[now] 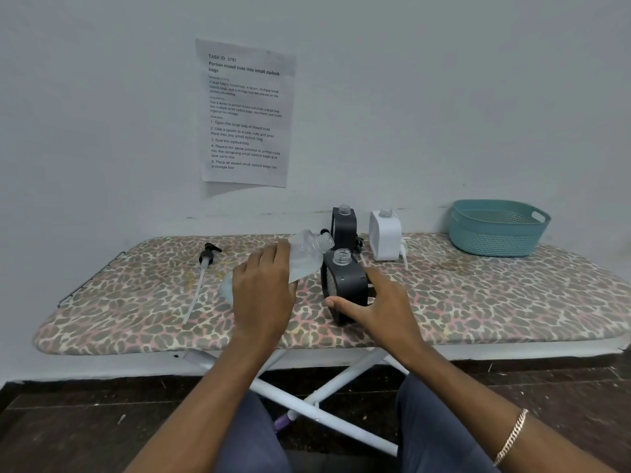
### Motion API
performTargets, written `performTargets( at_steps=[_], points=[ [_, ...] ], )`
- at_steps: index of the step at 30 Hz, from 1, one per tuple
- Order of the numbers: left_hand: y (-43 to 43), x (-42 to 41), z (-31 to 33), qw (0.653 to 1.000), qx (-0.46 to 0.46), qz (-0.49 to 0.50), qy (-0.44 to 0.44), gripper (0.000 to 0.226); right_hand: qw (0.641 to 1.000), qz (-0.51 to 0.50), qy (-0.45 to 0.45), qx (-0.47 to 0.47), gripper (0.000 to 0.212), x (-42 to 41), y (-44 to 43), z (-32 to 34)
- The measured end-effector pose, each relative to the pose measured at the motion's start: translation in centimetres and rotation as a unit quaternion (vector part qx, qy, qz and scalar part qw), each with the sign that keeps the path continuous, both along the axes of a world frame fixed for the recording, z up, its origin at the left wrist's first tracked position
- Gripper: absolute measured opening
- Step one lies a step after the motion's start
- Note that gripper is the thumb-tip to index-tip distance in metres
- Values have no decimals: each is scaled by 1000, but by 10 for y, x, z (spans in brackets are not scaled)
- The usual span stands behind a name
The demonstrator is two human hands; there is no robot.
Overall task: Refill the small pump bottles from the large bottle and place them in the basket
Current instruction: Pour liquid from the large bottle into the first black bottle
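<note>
My left hand (263, 288) grips the large clear bottle (307, 254), tilted so its open neck points right toward a small black bottle (345, 281). That black bottle stands uncapped on the ironing board, and my right hand (372, 305) holds its lower side with thumb and fingers. A second uncapped black bottle (344, 225) and an uncapped white bottle (385, 235) stand behind it near the wall. The teal basket (495, 230) sits at the far right with nothing visible inside.
A black pump head with its long tube (204, 271) lies on the left of the leopard-print ironing board (478, 295). More pump parts lie behind and beside the small bottles. A printed sheet (244, 112) hangs on the wall.
</note>
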State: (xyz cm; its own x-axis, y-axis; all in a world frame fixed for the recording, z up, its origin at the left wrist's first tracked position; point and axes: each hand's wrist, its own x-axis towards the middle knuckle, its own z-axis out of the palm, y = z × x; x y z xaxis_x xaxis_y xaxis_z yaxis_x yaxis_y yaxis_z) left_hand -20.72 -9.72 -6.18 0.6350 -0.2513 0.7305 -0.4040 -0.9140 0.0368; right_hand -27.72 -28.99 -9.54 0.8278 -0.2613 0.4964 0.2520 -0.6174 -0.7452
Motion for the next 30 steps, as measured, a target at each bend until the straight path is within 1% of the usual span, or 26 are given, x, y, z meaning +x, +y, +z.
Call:
performTargets(
  at_steps=[6, 22, 30],
  points=[
    [1, 3, -1, 1000, 4, 14, -18, 67, 1000, -1, -5, -18, 58, -1, 2, -2],
    [2, 3, -1, 1000, 6, 16, -19, 76, 1000, 0, 4, -30, 66, -1, 2, 0],
    [2, 3, 0, 999, 4, 13, -33, 78, 1000, 4, 11, -27, 65, -1, 1, -1]
  ],
)
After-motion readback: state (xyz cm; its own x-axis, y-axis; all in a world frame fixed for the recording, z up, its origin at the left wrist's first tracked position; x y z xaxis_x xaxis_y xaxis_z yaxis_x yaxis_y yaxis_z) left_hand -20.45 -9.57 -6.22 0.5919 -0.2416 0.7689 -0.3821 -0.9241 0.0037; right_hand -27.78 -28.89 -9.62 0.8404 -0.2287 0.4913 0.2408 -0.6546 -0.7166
